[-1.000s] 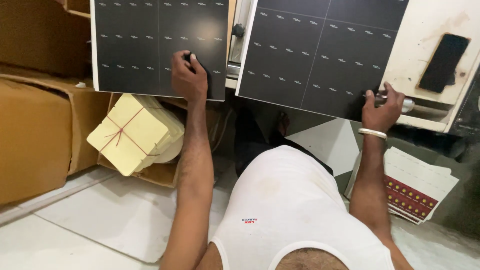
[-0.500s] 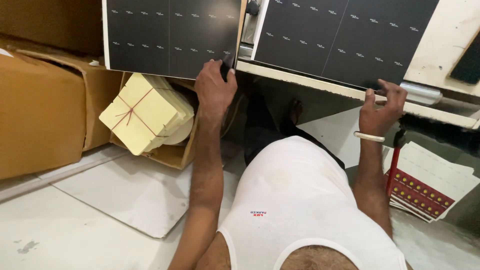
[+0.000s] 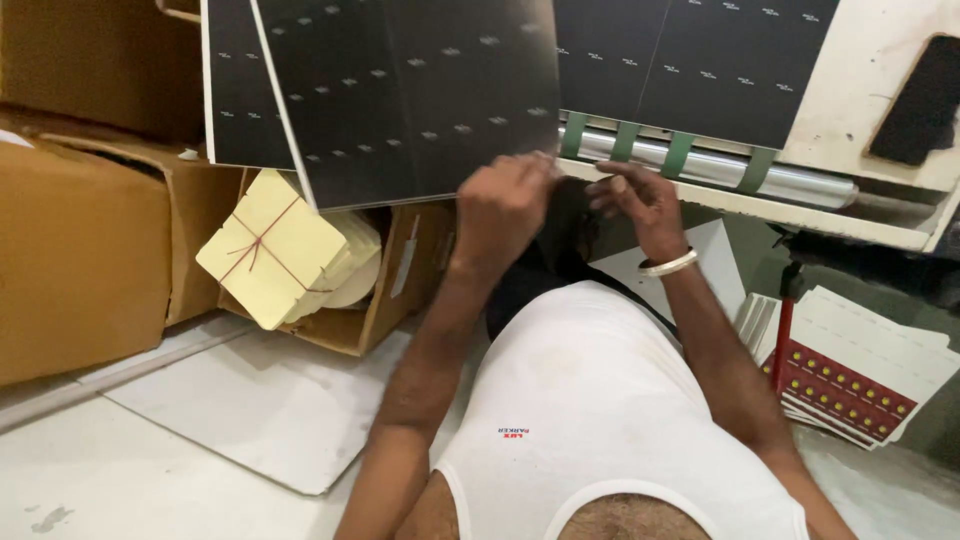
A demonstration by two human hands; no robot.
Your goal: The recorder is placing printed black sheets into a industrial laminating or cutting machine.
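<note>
— Where's the black sheet (image 3: pixel 410 100)?
— Lifted at a tilt, its lower right corner pinched in the closed left hand (image 3: pixel 503 200). The right hand (image 3: pixel 635 195) is just beside, fingers curled at the same edge; I can't tell whether it grips.
— What's around?
— More black sheets (image 3: pixel 690 60) on the counter (image 3: pixel 860 95) above a metal roller (image 3: pixel 720 170). Left, cardboard boxes (image 3: pixel 80 250) and a tied yellow bundle (image 3: pixel 275 250); right, red-printed cards (image 3: pixel 850 380) on the floor.

Brown cardboard boxes (image 3: pixel 80 250) stand stacked at the left. Beside them an open carton (image 3: pixel 390 290) holds a yellow paper bundle (image 3: pixel 275 250) tied with red string. White boards (image 3: pixel 260 410) lie on the floor; red-patterned printed sheets (image 3: pixel 850 385) lean at the right.
</note>
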